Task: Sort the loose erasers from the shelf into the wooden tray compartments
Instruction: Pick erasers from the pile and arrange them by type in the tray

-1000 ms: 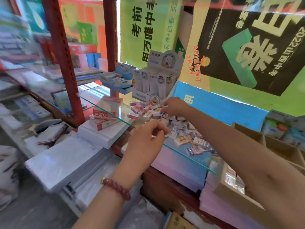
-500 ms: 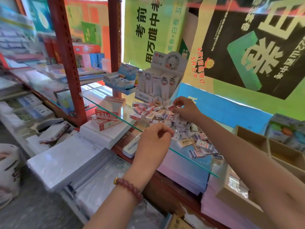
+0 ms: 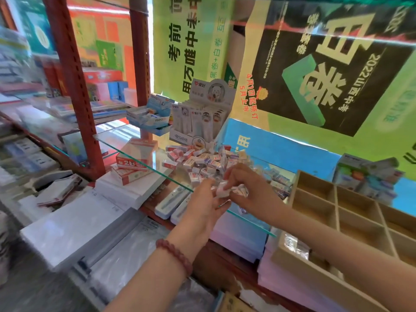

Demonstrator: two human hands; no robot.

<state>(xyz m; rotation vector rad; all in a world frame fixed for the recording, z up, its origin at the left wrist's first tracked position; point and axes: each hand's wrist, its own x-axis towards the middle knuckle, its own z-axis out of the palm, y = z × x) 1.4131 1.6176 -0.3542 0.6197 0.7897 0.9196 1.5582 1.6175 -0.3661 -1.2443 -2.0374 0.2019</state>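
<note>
A heap of small wrapped erasers lies on the glass shelf. My right hand is at the near edge of the heap and pinches a white eraser between its fingertips. My left hand, with a red bead bracelet on the wrist, is cupped just left of it, its fingers curled round that eraser and others. Both hands meet over the shelf's front edge. The wooden tray with its square compartments stands to the right, below shelf level.
A display box of white packets and a blue-white box stand behind the heap. Red-and-white boxes and stacks of paper lie at the left. A red shelf post rises on the left. White flat cases lie under the glass.
My right hand has drawn back from the far side of the heap to its near edge with an eraser. It now meets my left hand, which shifted slightly right.
</note>
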